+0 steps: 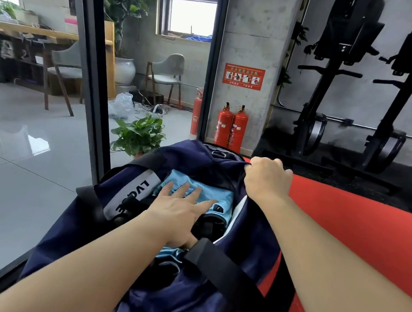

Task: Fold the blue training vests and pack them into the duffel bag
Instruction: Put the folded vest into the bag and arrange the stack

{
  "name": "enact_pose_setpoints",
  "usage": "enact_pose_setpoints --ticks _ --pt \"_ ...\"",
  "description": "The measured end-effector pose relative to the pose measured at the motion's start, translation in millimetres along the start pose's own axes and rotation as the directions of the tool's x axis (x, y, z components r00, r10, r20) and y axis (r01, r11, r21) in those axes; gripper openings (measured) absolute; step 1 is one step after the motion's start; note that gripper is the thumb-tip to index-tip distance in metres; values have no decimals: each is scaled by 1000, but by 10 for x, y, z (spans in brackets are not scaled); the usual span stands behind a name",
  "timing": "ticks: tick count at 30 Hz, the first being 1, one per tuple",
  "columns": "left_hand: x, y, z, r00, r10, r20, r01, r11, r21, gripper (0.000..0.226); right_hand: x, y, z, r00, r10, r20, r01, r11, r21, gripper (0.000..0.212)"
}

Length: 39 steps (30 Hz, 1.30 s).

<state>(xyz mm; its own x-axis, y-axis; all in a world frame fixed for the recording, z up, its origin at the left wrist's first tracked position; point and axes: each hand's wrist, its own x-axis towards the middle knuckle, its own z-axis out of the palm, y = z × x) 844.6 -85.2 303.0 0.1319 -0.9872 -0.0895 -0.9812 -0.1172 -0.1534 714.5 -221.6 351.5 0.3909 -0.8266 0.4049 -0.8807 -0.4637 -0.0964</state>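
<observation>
Only one readable text: grey band [131, 192] on the left side of the navy duffel bag [178, 298], black capitals running lengthwise, "LV", then G or C, last letter E. The letters in between aren't legible.

Red sign [243, 76] on the far concrete pillar [256, 29]: four pictograms and lines of characters, too blurred to read.

Fire extinguishers [231, 129] below it: small labels, unreadable.

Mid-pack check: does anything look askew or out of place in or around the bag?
One thing: the black strap lies across the duffel bag opening, over the near end of the blue vest, which looks bunched there. Otherwise the left hand presses the vest flat inside and the right hand grips the bag's rim.
</observation>
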Motion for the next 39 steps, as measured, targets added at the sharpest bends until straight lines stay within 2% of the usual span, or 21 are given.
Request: enact_pose_setpoints --ticks 2,6,7,9,11,13,14,16,18,21,23,26,29,31,32,34,36,39 --pt "-13 40 14 1000 -16 -10 16 1000 3 99 -103 54 22 996 -47 76 52 996 -66 23" --pt "-24 122 23 997 -67 -47 67 998 8 102 -308 153 -3 985 -121 125 119 993 25 23" --pt "-27 131 21 996 -74 -53 74 997 6 103 -343 152 -19 985 -134 104 135 991 3 21" --pt "-41 134 21 995 -77 -57 77 997 7 104 -442 103 -53 977 -210 -33 206 972 -109 19" --pt "-45 128 25 995 -80 -52 81 997 12 104 -537 22 -41 924 -343 -169 317 934 -166 25" --pt "-60 127 14 996 -80 -41 81 996 24 104 -642 -48 -8 877 -441 -191 398 889 -226 26" --pt "-65 130 9 996 -80 -38 81 996 26 103 -676 -70 18 903 -410 -130 369 894 -256 26" --pt "-68 138 11 996 -82 -41 83 996 20 103 -709 -97 46 978 -206 -24 190 937 -294 34" --pt "-59 138 23 996 -83 -43 83 996 13 103 -674 -54 87 997 -71 4 68 945 -321 37" --pt "-40 139 36 996 -84 -44 84 996 7 102 -645 -59 75 990 -58 132 101 930 -354 29" --pt "-32 132 35 996 -84 -43 85 996 11 103 -634 -53 33 983 -77 164 128 935 -332 24" --pt "-29 123 30 996 -79 -38 79 997 21 104 -603 39 -68 996 -63 68 75 979 -191 21" --pt "-27 128 27 996 -76 -53 78 996 32 104 -581 158 -96 995 -64 -73 71 992 104 15" --pt "-47 146 24 996 -75 -55 77 996 35 104 -623 214 -72 995 -92 -36 99 955 278 5" --pt "-56 152 22 996 -75 -51 76 997 33 104 -655 238 -51 993 -114 22 103 953 286 4" --pt "-60 158 8 996 -76 -36 77 997 31 105 -720 275 -32 978 -140 154 116 981 156 8" --pt "-76 139 -39 998 -62 -15 62 998 0 107 -748 267 -87 973 -126 192 126 992 13 23" --pt "-146 -6 -227 999 -4 -51 -7 977 -211 103 -767 109 -253 978 -210 -3 209 974 -87 40"
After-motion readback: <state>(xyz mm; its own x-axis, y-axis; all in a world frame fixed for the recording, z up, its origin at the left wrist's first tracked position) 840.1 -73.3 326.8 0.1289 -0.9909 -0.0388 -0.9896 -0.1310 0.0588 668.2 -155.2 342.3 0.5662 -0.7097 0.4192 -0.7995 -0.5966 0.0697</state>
